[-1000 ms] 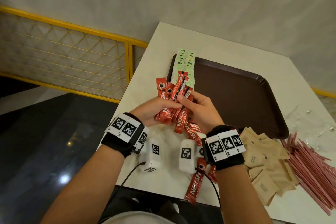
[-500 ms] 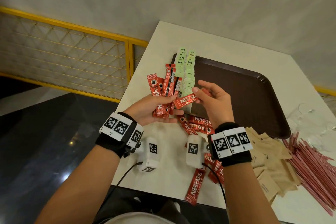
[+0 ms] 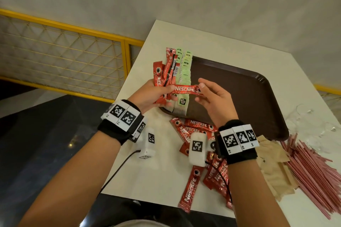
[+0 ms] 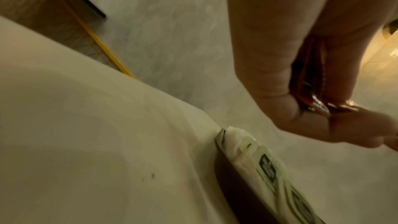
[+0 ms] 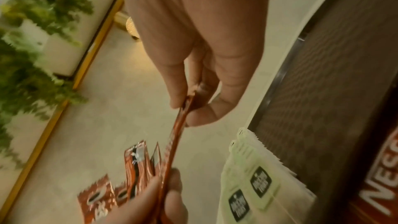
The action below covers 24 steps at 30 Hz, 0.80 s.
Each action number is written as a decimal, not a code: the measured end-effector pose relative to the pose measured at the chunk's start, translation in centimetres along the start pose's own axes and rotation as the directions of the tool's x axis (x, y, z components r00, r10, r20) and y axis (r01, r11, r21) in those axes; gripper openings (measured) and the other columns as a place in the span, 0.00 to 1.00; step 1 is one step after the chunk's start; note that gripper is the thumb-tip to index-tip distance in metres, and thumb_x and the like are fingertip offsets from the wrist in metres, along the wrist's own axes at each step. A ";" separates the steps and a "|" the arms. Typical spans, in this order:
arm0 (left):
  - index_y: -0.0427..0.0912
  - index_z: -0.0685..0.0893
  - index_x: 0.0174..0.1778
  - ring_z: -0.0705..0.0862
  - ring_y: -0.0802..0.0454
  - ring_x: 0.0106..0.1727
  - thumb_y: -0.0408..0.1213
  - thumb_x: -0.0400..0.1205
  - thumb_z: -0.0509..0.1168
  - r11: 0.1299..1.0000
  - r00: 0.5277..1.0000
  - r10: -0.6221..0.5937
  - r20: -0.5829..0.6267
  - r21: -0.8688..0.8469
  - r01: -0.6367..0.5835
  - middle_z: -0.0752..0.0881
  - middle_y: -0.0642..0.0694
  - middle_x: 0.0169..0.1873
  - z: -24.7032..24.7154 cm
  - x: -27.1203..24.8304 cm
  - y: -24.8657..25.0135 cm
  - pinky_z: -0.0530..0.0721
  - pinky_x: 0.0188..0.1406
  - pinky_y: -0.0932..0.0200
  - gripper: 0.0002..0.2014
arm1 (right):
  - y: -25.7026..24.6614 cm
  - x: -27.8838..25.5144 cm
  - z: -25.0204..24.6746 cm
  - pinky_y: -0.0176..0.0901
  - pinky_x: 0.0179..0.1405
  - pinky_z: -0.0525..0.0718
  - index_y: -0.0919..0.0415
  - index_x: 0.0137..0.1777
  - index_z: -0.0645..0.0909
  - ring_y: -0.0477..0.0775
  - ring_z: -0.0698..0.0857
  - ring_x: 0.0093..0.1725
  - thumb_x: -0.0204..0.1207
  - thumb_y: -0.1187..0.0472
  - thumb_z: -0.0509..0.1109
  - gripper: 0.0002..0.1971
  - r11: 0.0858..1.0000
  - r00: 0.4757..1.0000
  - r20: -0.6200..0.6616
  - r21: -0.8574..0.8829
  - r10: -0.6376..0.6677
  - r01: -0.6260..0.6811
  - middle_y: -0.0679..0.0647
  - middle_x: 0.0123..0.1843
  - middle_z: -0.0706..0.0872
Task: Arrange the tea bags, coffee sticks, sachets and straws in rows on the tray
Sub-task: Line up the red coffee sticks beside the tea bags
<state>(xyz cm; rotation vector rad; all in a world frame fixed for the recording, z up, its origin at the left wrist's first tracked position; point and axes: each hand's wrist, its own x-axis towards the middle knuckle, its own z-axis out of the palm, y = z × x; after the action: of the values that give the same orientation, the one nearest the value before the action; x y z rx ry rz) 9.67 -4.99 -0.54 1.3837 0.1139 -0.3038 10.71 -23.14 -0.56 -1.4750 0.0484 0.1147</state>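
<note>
Sticks first: the left hand (image 3: 154, 96) grips an upright fan of red foil coffee sticks (image 3: 167, 73) at centre frame, thumb clamped across them, while the right hand (image 3: 215, 101) pinches one end of a single red Nescafe stick (image 3: 186, 90) between thumb and forefinger. That single stick lies crosswise, long axis left to right in the head view, label facing up, its left end under the left thumb; the fan points toward the top of the frame. To do this step well, I judge the single stick should be turned to run parallel with the fan and squared at the ends before the bundle goes onto the dark brown plastic tray (image 3: 258, 97), beside the row of pale green tea bags (image 3: 184, 72) along its left edge. More red sticks (image 3: 195, 129) lie loose on the white bench (image 3: 166, 171), lower centre
</note>
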 end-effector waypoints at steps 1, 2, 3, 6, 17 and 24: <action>0.40 0.78 0.64 0.87 0.55 0.39 0.31 0.83 0.63 1.000 1.000 0.009 -0.008 0.028 -0.009 0.87 0.46 0.46 0.0 0.2 0.2 0.86 0.33 0.62 0.13 | -0.1 0.3 -0.5 0.31 0.40 0.85 0.62 0.58 0.83 0.39 0.86 0.38 0.79 0.67 0.66 0.09 0.999 1.000 0.009 0.021 0.030 -0.030 0.48 0.42 0.88; 0.41 0.79 0.63 0.87 0.55 0.39 0.32 0.83 0.63 0.999 1.000 0.015 -0.017 0.051 -0.014 0.87 0.46 0.47 0.0 0.5 0.4 0.86 0.32 0.62 0.13 | -0.2 0.6 -0.9 0.30 0.39 0.84 0.63 0.55 0.83 0.40 0.86 0.38 0.79 0.68 0.66 0.08 0.997 0.998 0.023 0.058 0.057 -0.059 0.49 0.41 0.88; 0.41 0.79 0.63 0.87 0.55 0.38 0.32 0.83 0.63 0.998 1.000 0.016 -0.027 0.066 -0.015 0.87 0.47 0.47 0.0 0.6 0.6 0.86 0.32 0.63 0.12 | -0.3 1.0 -1.4 0.30 0.38 0.84 0.64 0.52 0.84 0.41 0.85 0.37 0.78 0.70 0.66 0.07 0.991 0.995 0.047 0.104 0.083 -0.088 0.50 0.39 0.88; 0.42 0.79 0.62 0.86 0.56 0.36 0.33 0.83 0.63 0.997 0.999 0.018 -0.035 0.073 -0.015 0.87 0.47 0.47 0.0 1.1 0.9 0.86 0.31 0.65 0.12 | -0.8 2.0 -2.5 0.31 0.40 0.86 0.66 0.49 0.83 0.43 0.87 0.36 0.77 0.73 0.65 0.07 0.975 0.976 0.152 0.136 0.155 -0.176 0.52 0.37 0.89; 0.40 0.81 0.51 0.87 0.54 0.32 0.33 0.82 0.64 0.983 0.984 -0.037 -0.173 -0.183 0.005 0.85 0.46 0.39 1.4 4.3 2.4 0.82 0.24 0.65 0.05 | -4.7 11.6 -6.0 0.36 0.43 0.89 0.69 0.43 0.81 0.53 0.85 0.42 0.77 0.78 0.64 0.07 0.987 0.986 0.071 -0.066 0.153 -0.148 0.61 0.44 0.83; 0.38 0.80 0.58 0.89 0.54 0.36 0.33 0.81 0.63 0.976 0.997 -0.079 -0.020 -0.205 0.073 0.85 0.48 0.37 3.2 6.9 3.8 0.87 0.32 0.62 0.10 | -1.5 21.2 -8.3 0.43 0.45 0.88 0.75 0.56 0.82 0.57 0.84 0.43 0.76 0.78 0.65 0.11 0.912 0.950 -0.226 -0.300 0.216 -0.279 0.58 0.36 0.81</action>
<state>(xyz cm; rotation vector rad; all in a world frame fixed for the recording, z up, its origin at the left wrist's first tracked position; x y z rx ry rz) 17.03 -8.50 1.87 1.1813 0.2165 -0.3271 32.24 -30.50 -2.00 -1.8078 0.3899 0.1970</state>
